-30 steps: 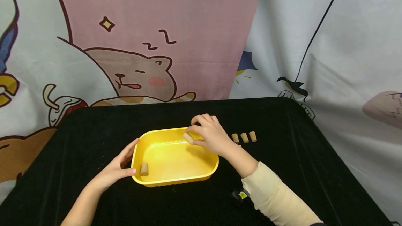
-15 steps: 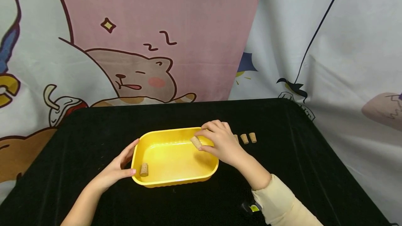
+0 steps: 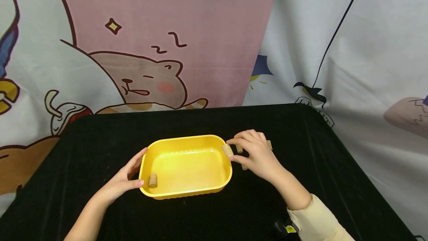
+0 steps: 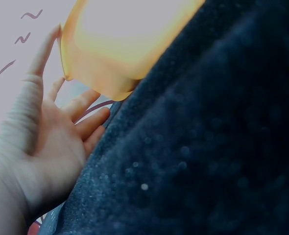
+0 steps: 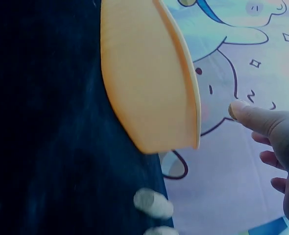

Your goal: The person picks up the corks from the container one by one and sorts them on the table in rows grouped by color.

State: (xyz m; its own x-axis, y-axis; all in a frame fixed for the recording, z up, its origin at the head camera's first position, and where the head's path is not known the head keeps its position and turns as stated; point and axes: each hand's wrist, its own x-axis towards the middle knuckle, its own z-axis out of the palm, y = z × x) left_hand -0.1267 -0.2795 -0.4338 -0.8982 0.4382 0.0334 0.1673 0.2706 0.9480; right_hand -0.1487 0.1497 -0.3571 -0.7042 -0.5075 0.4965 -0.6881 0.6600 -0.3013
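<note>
A yellow plastic tray (image 3: 187, 164) stands on the black cloth in the head view. My left hand (image 3: 124, 179) spans its left end, thumb at the near corner and forefinger at the far one, the fingers nearly straight. In the left wrist view the palm of the left hand (image 4: 56, 137) stays apart from the tray (image 4: 105, 73). Between thumb and fingertips my right hand (image 3: 255, 155) pinches a cork (image 3: 227, 150), overlapping the tray's right rim. The right wrist view shows only a bit of that cork (image 5: 232, 111) behind the thumb. Another cork (image 3: 152, 180) stands inside the tray, near its left end.
Loose corks lie right of the tray: one cork (image 3: 239, 148) behind my right fingers, one cork (image 3: 245, 167) below them, and one cork (image 3: 269, 144) half hidden beyond the hand. The black cloth (image 3: 207, 218) covers the table; a printed curtain (image 3: 214, 29) hangs behind it.
My right hand has moved right with the cork, from over the inside of the tray to its right rim, now covering part of the cork row. My left hand and the tray have stayed put.
</note>
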